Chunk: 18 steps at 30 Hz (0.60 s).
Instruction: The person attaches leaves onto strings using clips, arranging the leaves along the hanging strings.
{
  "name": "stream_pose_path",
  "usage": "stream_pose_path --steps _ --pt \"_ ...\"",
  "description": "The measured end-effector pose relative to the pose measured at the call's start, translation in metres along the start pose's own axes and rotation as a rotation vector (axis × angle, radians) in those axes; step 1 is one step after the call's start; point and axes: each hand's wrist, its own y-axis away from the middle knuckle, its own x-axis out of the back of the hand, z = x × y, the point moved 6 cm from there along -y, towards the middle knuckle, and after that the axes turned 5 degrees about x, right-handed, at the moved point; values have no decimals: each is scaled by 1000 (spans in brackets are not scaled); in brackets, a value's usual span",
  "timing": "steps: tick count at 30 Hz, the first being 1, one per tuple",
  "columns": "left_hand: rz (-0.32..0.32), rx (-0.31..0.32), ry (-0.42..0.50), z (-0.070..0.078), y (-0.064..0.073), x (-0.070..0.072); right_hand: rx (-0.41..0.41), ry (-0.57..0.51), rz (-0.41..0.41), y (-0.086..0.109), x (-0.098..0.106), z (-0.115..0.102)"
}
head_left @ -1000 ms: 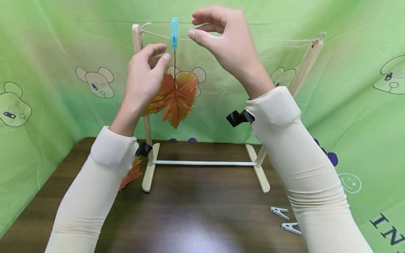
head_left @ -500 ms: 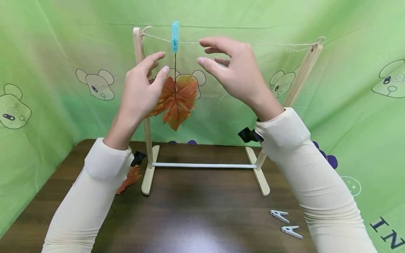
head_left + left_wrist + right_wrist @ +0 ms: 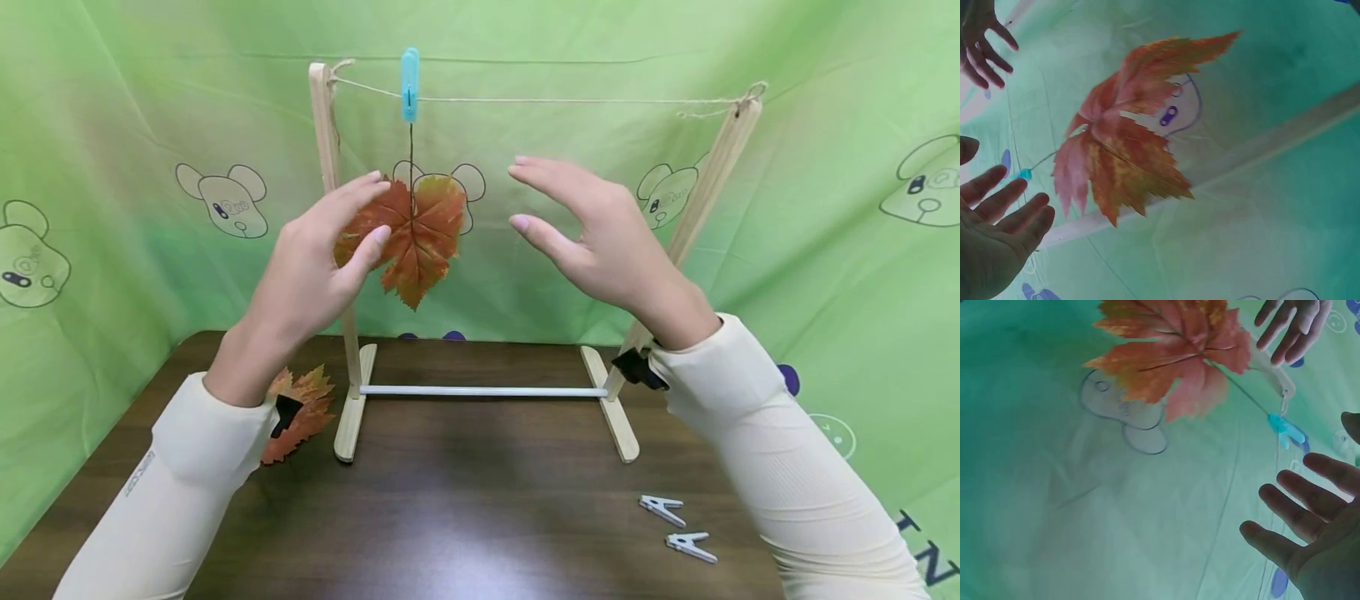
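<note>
An orange-red artificial maple leaf [image 3: 423,242] hangs by its stem from a blue clothespin [image 3: 409,85] clipped on the string [image 3: 540,101]. My left hand [image 3: 307,262] is just in front of the leaf's left side, fingers relaxed, holding nothing; in the left wrist view the fingers [image 3: 1007,200] look apart from the leaf [image 3: 1129,156]. To the right of the leaf, my right hand [image 3: 600,229] is in the air with loosely extended fingers and nothing in them. The right wrist view shows its spread fingers [image 3: 1297,512] below the clothespin [image 3: 1285,428].
The string is tied between two wooden posts [image 3: 716,175] joined by a white rod [image 3: 483,391] low down. A second leaf [image 3: 307,417] lies on the brown table [image 3: 465,500] at left, partly behind my left wrist. Two grey clothespins [image 3: 690,546] lie at the right.
Both hands have come down from string height and spread apart, the right one moving further right. The clothespin and hanging leaf stay on the string.
</note>
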Motion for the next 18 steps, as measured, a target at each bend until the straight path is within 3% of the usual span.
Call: stream_pose_path --steps 12,18 --pt "-101 -152 -88 -11 46 0 -54 20 -79 58 -8 8" --pt "-164 -143 -124 -27 72 -3 -104 13 -114 86 -10 9"
